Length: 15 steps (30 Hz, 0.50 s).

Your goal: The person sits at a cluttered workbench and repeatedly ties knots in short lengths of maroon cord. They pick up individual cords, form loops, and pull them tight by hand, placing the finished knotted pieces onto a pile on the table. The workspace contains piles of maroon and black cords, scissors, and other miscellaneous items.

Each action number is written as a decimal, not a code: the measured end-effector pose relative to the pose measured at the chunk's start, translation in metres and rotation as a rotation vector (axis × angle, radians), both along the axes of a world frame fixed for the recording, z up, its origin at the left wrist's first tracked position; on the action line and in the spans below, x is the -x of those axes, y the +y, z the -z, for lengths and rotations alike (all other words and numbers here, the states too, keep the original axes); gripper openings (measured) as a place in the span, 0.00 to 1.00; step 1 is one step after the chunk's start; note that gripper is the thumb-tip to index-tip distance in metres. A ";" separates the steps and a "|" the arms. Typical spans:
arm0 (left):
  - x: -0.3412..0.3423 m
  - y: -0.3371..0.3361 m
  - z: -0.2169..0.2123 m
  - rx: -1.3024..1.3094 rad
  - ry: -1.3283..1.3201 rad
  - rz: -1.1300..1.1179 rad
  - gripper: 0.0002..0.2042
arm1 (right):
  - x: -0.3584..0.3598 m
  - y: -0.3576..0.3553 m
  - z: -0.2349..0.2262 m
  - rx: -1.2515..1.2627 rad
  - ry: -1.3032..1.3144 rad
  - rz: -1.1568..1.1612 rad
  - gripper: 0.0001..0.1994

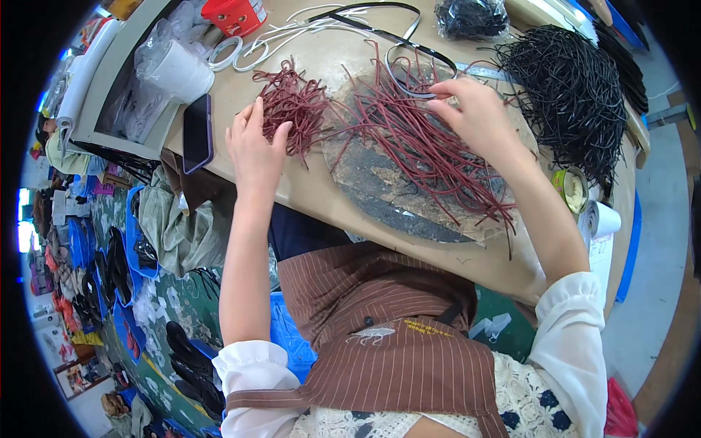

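My left hand (255, 146) is at the near left edge of a tangled heap of dark red cords (296, 109), thumb spread from the fingers, nothing visibly gripped. My right hand (478, 117) is above a longer, looser bundle of dark red cords (416, 146). Its thumb and forefinger pinch the end of a thin black-and-white strip (396, 79), which curves back toward the far side of the table. Beneath the long bundle is a worn, dark round board (365, 186) on the tan tabletop (303, 186).
Black cords (566, 95) form a big pile at right, near an open tin (569, 190) and a white roll (600, 219). White cords (292, 33), a red tub (234, 16) and a bagged black bundle (471, 18) lie farther back. A phone (197, 135) is at left.
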<state>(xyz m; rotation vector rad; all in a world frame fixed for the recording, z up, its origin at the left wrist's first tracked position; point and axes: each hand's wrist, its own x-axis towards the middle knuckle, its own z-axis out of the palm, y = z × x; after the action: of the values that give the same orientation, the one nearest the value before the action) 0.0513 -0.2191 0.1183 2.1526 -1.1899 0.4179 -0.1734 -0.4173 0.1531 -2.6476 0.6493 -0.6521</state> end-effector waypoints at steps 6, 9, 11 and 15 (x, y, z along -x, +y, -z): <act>0.082 -0.002 -0.016 0.023 -0.032 0.255 0.13 | -0.008 -0.012 -0.009 0.131 0.010 0.023 0.05; 0.121 -0.021 -0.031 0.177 -0.143 0.431 0.16 | 0.008 0.024 -0.055 0.076 0.024 -0.148 0.05; 0.131 -0.032 -0.045 0.277 -0.170 0.441 0.16 | 0.019 0.047 -0.077 0.039 0.054 -0.255 0.05; 0.125 -0.030 -0.065 0.398 -0.051 0.617 0.15 | 0.047 0.049 -0.101 -0.285 0.122 -0.089 0.05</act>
<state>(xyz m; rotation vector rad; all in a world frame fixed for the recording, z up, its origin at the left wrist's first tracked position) -0.0742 -0.2494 0.1834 1.3620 -1.5669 0.3895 -0.2200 -0.3685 0.2541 -2.4463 0.6040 -0.3466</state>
